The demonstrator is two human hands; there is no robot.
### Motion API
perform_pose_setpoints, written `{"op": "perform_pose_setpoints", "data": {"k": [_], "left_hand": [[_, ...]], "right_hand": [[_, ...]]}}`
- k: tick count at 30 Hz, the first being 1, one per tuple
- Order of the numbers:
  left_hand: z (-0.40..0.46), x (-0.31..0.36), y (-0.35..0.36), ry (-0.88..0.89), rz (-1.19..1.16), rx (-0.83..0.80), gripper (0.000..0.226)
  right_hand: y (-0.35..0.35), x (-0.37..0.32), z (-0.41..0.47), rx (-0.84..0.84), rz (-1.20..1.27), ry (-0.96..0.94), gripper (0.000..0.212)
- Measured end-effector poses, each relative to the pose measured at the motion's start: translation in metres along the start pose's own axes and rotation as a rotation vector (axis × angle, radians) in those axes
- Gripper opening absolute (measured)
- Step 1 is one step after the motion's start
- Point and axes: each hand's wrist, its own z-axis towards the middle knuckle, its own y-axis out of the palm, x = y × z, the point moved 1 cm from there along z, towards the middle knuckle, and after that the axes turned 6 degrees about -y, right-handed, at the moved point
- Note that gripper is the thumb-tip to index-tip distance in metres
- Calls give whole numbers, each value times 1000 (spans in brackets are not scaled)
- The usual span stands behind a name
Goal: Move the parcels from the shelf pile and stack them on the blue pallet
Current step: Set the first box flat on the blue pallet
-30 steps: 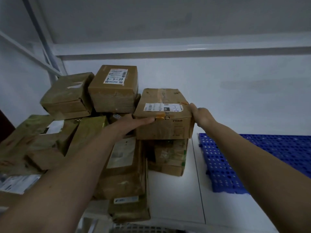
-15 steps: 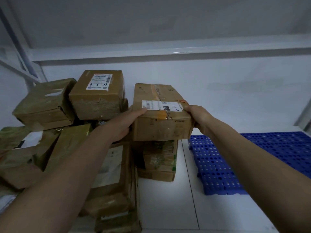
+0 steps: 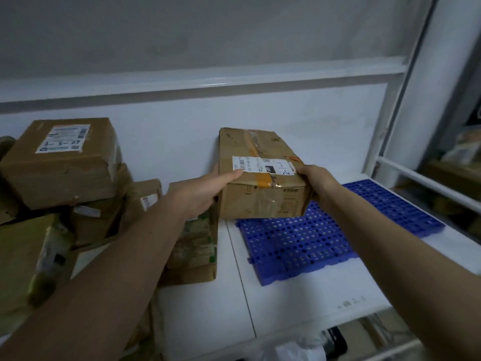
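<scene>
From the head camera, a brown cardboard parcel (image 3: 260, 175) with a white shipping label and tape across its top is held between both hands over the far left corner of the blue pallet (image 3: 325, 241); whether its underside touches the pallet cannot be told. The left hand (image 3: 205, 190) grips the parcel's left side, thumb laid over the top near edge beside the label and the other fingers hidden behind the box. The right hand (image 3: 316, 179) grips the right near corner, thumb on top at the label's end, fingers wrapped down the right side. The pallet lies flat on the white shelf (image 3: 208, 308), its perforated top bare in the near and right parts. To the left sits the pile of parcels (image 3: 86, 209): a large box (image 3: 62, 162) with a white label on top stands highest at the far left, smaller boxes lean below it, and a flat package (image 3: 194, 246) lies on the shelf just left of the pallet, partly hidden by the left forearm. A white shelf post (image 3: 385, 142) rises at the far right.
</scene>
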Motion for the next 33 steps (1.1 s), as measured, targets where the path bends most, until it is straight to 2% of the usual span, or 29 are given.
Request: {"op": "perform_pose_setpoints", "data": {"k": [1,4,5,9,12,16,23,29,33], "left_hand": [[4,-1,9,-3,1,-11,76],[19,-4,37,-26,6,-71,48],[25,-5,46,-34,-3,-82,46],[52,-12,91,-73,-35,-67,73],[72,-15,136,-72,-33,-105,69],[99,-17,197,-69,-47,-140,87],[143,-19,288,-130,-80,-120,83],[166,-27,334,-209,-160,-43,86],[172,-32,345,-231,-135,-14,88]], "right_hand": [[-10,3,0,16,-7,1,17],[-40,11,5,39,-31,9,18],[-50,14,7,41,-38,11,17],[-97,30,21,26,-58,11,16],[-141,45,38,4,-71,23,23],[-200,61,63,-9,-57,49,34],[-285,97,103,-39,-27,119,27],[-320,121,126,-74,-21,183,28],[-327,139,140,-96,-44,226,41]]}}
